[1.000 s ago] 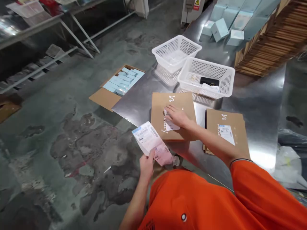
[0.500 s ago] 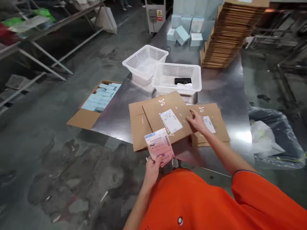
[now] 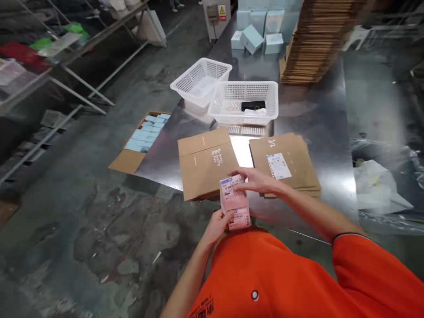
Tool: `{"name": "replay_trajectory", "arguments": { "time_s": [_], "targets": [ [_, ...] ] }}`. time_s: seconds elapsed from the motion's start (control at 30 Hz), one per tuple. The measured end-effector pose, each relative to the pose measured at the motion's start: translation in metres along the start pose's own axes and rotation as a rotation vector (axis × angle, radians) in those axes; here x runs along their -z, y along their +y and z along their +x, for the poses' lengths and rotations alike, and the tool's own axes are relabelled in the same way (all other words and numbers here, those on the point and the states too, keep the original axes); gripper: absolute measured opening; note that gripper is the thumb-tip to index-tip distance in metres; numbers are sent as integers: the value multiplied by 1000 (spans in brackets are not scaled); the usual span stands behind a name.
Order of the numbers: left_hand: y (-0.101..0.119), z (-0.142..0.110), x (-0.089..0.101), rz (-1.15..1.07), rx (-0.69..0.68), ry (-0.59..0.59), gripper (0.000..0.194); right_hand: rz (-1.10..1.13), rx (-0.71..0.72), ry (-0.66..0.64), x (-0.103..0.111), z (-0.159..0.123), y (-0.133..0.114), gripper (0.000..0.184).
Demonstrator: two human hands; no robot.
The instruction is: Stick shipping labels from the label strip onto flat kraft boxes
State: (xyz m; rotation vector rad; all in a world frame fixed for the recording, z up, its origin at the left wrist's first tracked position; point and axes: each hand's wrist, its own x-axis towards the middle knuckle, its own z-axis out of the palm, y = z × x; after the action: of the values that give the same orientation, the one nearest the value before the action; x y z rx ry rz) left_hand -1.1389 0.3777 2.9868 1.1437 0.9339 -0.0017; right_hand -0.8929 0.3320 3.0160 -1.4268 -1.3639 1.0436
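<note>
My left hand [image 3: 217, 226] grips the lower end of a stack of pink and white label sheets [image 3: 234, 201] in front of my orange shirt. My right hand [image 3: 256, 180] reaches across and pinches the top sheet at its upper edge. Just beyond them, a flattened brown cardboard box [image 3: 205, 162] lies on the steel table [image 3: 318, 119] with white print facing up. To its right sits a pile of flat brown boxes [image 3: 285, 164], the top one bearing a white label [image 3: 278, 165].
Two white mesh baskets [image 3: 245, 104] stand behind the boxes; the nearer holds a black item [image 3: 253, 105]. A tall stack of flat cardboard [image 3: 314, 42] and light blue boxes [image 3: 253, 37] fill the far end. An open carton of blue boxes [image 3: 145, 132] sits on the floor, left.
The labelled box has gone onto the right pile, leaving an unlabelled box in front of me. My right hand has come back to the label stack, which my left hand raised.
</note>
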Motion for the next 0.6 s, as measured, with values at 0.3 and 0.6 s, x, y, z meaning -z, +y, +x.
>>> {"name": "replay_trajectory", "arguments": {
  "time_s": [0.3,0.6],
  "targets": [
    [48,-3,15,-204,-349,481,28,16,-17,42,-71,15,-4,36],
    [-26,22,34,-184,-125,401,52,-611,43,219,-52,125,24,20]
  ]
}}
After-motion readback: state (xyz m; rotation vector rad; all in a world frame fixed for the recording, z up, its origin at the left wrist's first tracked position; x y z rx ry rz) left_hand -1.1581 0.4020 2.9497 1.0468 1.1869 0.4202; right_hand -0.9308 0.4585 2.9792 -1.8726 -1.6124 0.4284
